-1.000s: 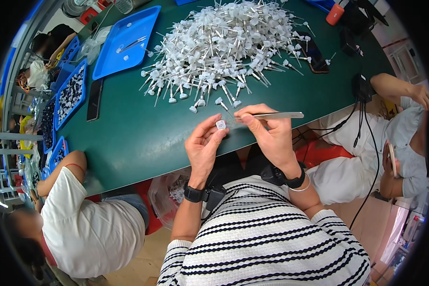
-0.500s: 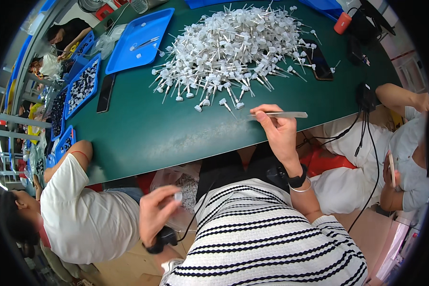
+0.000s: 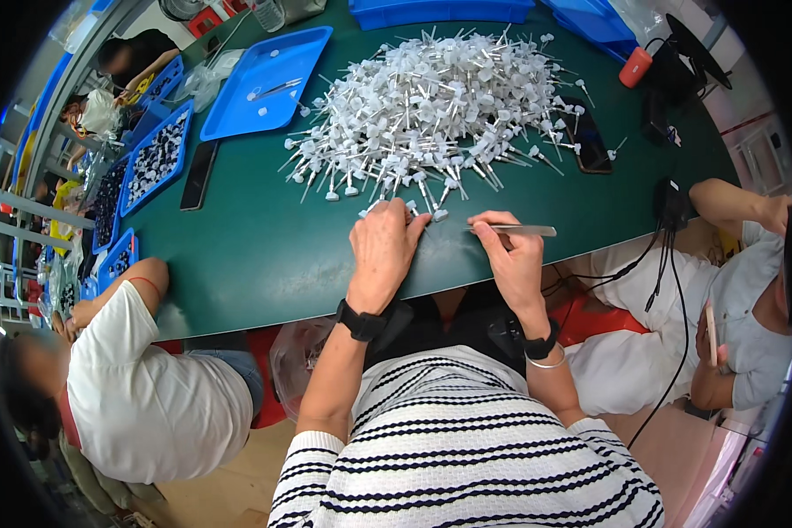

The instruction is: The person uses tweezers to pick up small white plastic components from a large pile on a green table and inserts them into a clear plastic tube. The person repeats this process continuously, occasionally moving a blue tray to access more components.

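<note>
A large heap of small parts with white plastic heads and thin metal pins (image 3: pixel 440 106) lies on the green table (image 3: pixel 264 229). At the heap's near edge, my left hand (image 3: pixel 383 242) is closed around one white-headed pin (image 3: pixel 411 207); the fingers hide most of it. To its right, my right hand (image 3: pixel 512 255) pinches metal tweezers (image 3: pixel 526 231). Their back end points right, and the tips by my fingertips are hard to make out. They are apart from the heap.
A blue tray (image 3: pixel 268 84) with another pair of tweezers stands left of the heap. Phones lie at left (image 3: pixel 199 174) and right (image 3: pixel 592 145). Co-workers sit on both sides. Black cables (image 3: pixel 673 211) hang over the right edge; a plastic bag (image 3: pixel 295 361) is below the table's front edge.
My left hand has moved from above the bag, where it had a small white piece at its fingertips, up to the heap's near edge. My right hand keeps hold of the tweezers.
</note>
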A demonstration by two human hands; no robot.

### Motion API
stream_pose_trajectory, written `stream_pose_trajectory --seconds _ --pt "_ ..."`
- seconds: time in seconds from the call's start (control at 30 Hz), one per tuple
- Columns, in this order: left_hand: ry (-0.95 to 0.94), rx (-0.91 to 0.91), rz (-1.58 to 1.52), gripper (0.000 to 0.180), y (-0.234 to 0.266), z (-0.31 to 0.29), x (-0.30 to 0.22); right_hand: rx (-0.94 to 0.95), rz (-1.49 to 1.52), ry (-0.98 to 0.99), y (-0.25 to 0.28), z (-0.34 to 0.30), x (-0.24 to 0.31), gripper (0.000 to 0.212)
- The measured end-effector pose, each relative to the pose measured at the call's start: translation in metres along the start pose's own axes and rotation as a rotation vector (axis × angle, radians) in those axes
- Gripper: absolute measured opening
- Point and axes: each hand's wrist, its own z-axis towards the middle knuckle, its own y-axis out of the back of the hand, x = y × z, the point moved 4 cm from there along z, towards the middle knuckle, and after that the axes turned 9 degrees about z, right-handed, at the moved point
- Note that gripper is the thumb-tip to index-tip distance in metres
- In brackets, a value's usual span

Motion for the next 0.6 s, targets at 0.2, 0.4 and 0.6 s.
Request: stream_pose_trajectory --seconds 0.2,0.4,0.6 --pt "-0.065 -0.123 -0.237 0.013 0.007 -0.009 0.009 0.022 0.177 -0.065 0.001 -0.006 0.001 0.012" --pt "0.211 0.194 -0.968 0.010 0.014 -0.054 0.019 0.161 0.281 0.044 -0.028 -0.014 0.027 0.011" --pt "0.270 0.172 -1.248 0.024 0.002 -0.064 0.020 0.184 0.204 0.101 -0.042 -0.021 0.032 0.013"
